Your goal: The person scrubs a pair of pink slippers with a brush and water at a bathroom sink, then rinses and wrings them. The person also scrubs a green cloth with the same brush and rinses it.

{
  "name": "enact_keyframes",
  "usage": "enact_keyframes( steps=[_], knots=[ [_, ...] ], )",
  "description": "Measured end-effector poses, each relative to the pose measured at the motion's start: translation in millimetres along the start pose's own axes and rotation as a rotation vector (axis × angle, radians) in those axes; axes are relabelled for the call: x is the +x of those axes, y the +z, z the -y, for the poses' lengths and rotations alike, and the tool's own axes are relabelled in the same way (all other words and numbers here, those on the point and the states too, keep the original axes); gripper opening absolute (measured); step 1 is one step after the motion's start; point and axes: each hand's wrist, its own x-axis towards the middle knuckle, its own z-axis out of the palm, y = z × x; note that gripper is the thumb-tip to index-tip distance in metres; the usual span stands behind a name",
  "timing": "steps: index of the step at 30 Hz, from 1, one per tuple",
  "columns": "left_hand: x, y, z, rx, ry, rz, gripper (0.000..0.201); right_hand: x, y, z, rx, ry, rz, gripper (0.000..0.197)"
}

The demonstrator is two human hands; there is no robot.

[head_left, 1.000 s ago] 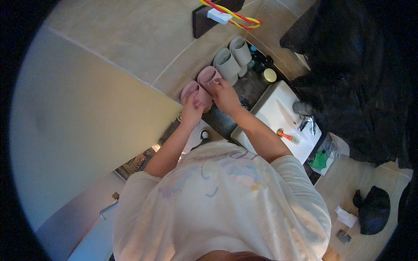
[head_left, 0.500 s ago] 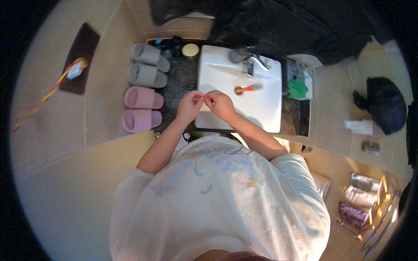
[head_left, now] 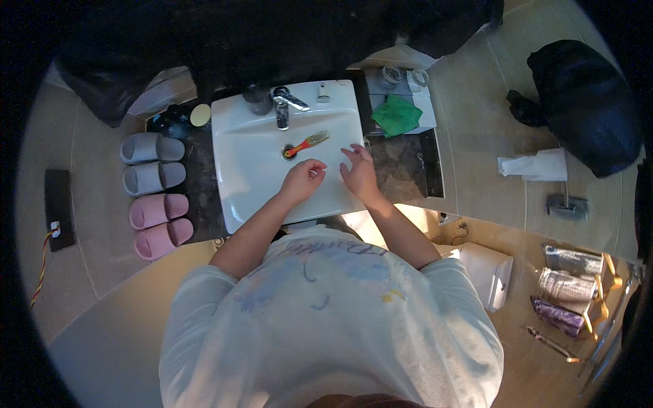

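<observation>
My left hand [head_left: 304,181] hovers over the near part of the white sink [head_left: 238,170], its fingers curled together. Whatever they may hold is hidden or too small to make out. To its right, near the sink's right edge, my right hand [head_left: 360,170] has its fingers spread and nothing visible in them. Ahead of both hands, a small brush [head_left: 309,143] with an orange-red handle lies in the basin, its handle end at the drain. The chrome faucet [head_left: 283,112] stands at the back of the sink.
A dark cup [head_left: 258,100] and a small whitish item [head_left: 323,94] stand on the sink's back ledge. Grey slippers [head_left: 151,177] and pink slippers [head_left: 162,236] line the dark counter at left. A green cloth [head_left: 396,115] lies at right. A black bag [head_left: 585,102] hangs on the right wall.
My hands, fingertips together before, have come apart; the right hand moved right and its fingers spread. The whole view has shifted, so the sink and slippers appear further left.
</observation>
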Motion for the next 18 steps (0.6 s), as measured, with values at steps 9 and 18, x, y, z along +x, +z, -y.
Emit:
enact_keyframes(
  steps=[9, 18],
  knots=[
    [53, 73, -22, -0.043, -0.041, -0.034, 0.021, 77, -30, -118, -0.404, 0.003, 0.034, 0.041],
    [57, 77, -5, -0.301, -0.272, -0.124, 0.026, 90, -30, -138, -0.193, -0.123, -0.125, 0.025]
  ],
)
